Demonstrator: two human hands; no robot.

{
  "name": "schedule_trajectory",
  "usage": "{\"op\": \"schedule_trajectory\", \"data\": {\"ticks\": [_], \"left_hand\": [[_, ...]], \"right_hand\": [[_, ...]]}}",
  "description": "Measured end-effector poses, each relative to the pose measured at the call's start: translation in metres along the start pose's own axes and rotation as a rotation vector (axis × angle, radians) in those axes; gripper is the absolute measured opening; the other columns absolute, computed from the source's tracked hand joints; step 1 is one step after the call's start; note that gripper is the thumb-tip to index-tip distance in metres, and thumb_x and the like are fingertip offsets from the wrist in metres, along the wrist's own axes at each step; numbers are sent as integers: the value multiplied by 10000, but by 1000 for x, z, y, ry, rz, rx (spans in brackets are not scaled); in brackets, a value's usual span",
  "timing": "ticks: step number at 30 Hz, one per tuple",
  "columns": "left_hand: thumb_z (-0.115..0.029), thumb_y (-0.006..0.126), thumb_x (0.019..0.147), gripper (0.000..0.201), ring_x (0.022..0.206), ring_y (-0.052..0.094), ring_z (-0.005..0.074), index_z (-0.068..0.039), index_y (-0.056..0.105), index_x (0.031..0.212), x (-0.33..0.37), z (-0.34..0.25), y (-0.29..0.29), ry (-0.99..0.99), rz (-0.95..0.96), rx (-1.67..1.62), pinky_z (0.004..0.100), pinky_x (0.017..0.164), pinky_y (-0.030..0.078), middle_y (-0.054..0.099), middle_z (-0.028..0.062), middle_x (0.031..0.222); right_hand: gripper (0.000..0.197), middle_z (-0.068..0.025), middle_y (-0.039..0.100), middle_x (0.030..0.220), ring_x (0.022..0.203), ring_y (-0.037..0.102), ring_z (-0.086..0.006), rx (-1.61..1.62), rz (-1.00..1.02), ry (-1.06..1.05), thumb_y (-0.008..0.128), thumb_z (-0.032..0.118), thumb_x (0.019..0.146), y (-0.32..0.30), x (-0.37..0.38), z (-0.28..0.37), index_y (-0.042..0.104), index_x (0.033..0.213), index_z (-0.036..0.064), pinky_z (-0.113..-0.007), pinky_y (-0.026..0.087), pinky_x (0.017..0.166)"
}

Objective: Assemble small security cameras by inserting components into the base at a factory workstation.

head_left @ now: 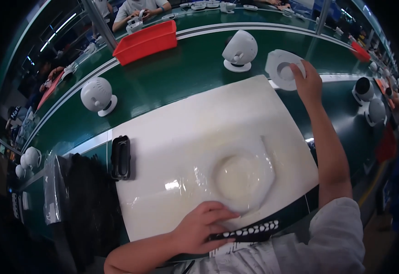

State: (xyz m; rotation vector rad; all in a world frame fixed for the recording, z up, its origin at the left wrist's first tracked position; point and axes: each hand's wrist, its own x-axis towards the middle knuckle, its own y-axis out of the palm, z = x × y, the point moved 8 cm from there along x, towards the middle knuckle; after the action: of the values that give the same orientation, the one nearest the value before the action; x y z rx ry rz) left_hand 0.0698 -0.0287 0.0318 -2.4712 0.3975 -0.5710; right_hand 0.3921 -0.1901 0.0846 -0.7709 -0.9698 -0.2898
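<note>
Nearest, the bare left hand, fingers apart and slightly bent, lies beside a black strip with white ovals at the front edge of a large white rectangular sheet; its fingertips reach the near rim of a white ring-shaped piece under glossy clear plastic, and I cannot tell whether they grip it. That piece lies flat on the right half of the sheet. On the sheet's left edge sits a small black rectangular open tray, and left of that is a dark crumpled heap next to shiny clear film. Farther out, the bare right hand pinches a flat white angular plate with a round centre between thumb and fingers, at the sheet's far right corner. Beyond the sheet, 2 white rounded devices on disc-shaped bases stand apart on a glossy green tabletop. Behind them is a long red open bin, and past it a co-worker in a pale top handles a white part.
</note>
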Motion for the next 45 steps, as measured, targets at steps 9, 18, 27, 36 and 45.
{"op": "schedule_trajectory", "data": {"ticks": [9,18,27,36,45], "left_hand": [[-55,681,674,165,837,589,244,5,622,816,-16,-13,9,44,-21,-185,308,713,475,617,103,960],[-100,683,706,147,733,589,218,-6,636,809,-19,-3,-6,-56,-162,-272,271,624,464,615,89,867],[-42,710,685,187,753,572,147,2,570,800,-20,9,-7,-175,-355,-573,262,633,434,602,94,855],[-64,701,714,143,557,507,96,-27,577,773,-31,19,-10,-314,-286,-329,232,498,386,554,29,640],[-25,673,695,114,562,547,168,-37,597,779,-26,4,-18,-153,-310,-203,253,495,401,559,68,662]], "right_hand": [[228,-18,585,789,712,518,-59,819,792,429,564,183,856,-59,-98,169,571,982,-7,-203,426,635],[532,-68,526,915,884,489,-135,1186,526,487,618,259,779,-107,-165,135,388,1173,-14,-255,384,776],[408,-80,544,905,801,543,-171,951,522,153,734,3,649,-125,-197,175,507,987,28,-258,430,700],[336,-90,566,947,807,552,-131,1056,524,454,709,53,707,-113,-205,165,517,980,19,-240,437,725],[207,-71,552,1010,940,503,-254,512,287,-244,719,40,596,-146,-180,200,616,766,98,-340,432,770]]}}
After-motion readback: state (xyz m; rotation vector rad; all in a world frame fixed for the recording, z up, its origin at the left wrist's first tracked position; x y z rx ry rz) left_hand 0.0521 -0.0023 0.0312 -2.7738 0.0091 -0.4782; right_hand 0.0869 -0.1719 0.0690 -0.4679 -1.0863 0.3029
